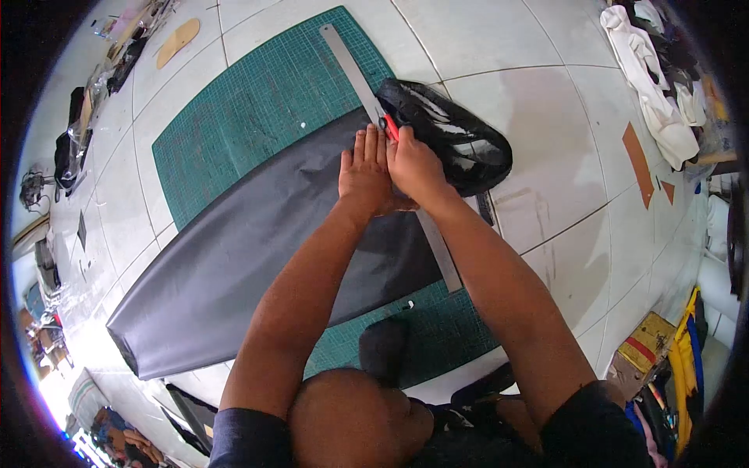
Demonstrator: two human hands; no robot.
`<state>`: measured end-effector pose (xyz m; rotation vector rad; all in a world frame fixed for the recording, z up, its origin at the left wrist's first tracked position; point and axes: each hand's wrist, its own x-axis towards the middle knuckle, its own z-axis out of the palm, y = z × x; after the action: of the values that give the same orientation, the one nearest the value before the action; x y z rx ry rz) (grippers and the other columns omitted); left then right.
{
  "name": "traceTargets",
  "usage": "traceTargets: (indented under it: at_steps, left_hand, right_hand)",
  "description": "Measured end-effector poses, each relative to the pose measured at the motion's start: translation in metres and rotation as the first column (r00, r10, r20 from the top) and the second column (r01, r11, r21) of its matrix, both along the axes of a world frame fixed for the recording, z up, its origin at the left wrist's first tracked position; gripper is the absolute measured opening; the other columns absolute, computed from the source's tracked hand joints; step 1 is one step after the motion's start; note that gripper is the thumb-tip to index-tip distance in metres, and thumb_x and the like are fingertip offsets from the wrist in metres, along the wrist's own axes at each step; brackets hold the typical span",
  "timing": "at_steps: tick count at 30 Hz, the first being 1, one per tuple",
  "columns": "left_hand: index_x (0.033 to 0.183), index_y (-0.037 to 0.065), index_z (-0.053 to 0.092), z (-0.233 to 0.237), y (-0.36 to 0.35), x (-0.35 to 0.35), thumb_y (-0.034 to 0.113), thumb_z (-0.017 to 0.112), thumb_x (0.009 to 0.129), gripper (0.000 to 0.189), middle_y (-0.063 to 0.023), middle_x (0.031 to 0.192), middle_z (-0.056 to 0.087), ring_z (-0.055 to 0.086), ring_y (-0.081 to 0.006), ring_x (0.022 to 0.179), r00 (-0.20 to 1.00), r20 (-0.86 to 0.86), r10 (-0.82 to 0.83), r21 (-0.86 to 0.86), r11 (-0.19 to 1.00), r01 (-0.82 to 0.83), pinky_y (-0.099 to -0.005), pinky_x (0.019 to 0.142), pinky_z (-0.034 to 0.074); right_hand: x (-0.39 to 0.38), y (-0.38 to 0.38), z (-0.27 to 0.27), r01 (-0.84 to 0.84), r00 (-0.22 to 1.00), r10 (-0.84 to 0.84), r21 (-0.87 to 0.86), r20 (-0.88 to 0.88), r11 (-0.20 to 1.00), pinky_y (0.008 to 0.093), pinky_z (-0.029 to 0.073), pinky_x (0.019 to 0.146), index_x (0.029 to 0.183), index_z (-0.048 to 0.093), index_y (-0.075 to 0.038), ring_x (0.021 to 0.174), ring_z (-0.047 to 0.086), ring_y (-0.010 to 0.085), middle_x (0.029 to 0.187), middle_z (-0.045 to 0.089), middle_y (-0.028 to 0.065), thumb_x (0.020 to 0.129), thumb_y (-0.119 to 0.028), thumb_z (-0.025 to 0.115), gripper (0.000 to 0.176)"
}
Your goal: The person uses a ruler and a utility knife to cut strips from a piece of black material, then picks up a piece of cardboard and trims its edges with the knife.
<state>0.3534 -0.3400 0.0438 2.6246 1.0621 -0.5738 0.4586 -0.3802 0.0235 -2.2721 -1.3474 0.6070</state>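
My left hand (365, 173) lies flat with fingers stretched out, pressing on the steel ruler and the black sheet material (257, 242). Close beside it, my right hand (417, 165) is closed around a red utility knife (391, 127), whose tip is at the ruler's edge. The long steel ruler (349, 66) runs across the black sheet from the far side towards me, its middle hidden by my hands. Beneath the sheet is a green cutting mat (242, 109) with grid lines. A crumpled black plastic bundle (484, 156) with white showing through sits right of the knife.
White floor tiles (538, 101) surround the mat. Brown offcuts (638, 165) and white cloth (651, 93) lie at the right. A tan oval piece (178, 43) is at the far left. A cardboard box (644, 347) stands at the lower right.
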Motion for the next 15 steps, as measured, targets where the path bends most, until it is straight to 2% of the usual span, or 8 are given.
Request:
traceTargets:
  at_steps: [1,15]
  left_hand:
    - [0.158,0.006,0.006,0.0047,-0.0003,0.0004,0.082,0.073,0.056,0.144,-0.0170,0.164,0.008,0.008,-0.0336,0.152,1.000,-0.013,-0.008,-0.010,1.000,0.008,-0.0512,0.118,0.020]
    - [0.157,0.000,0.005,0.0062,-0.0010,0.0029,0.082,0.074,0.055,0.147,-0.0180,0.164,0.007,0.009,-0.0339,0.152,1.000,-0.028,0.009,-0.022,1.000,-0.010,-0.0509,0.119,0.020]
  right_hand:
    - [0.0019,-0.0004,-0.0042,0.001,1.000,-0.002,0.036,0.020,0.999,0.0573,0.052,0.070,0.104,0.045,0.001,0.079,0.066,0.0483,0.084,0.067,0.0292,0.099,-0.027,0.046,0.028]
    - [0.0080,0.0067,-0.0004,-0.004,0.996,0.011,-0.075,0.091,0.997,0.0553,0.055,0.071,0.104,0.046,0.002,0.082,0.068,0.0469,0.086,0.068,0.0287,0.097,-0.023,0.047,0.025]
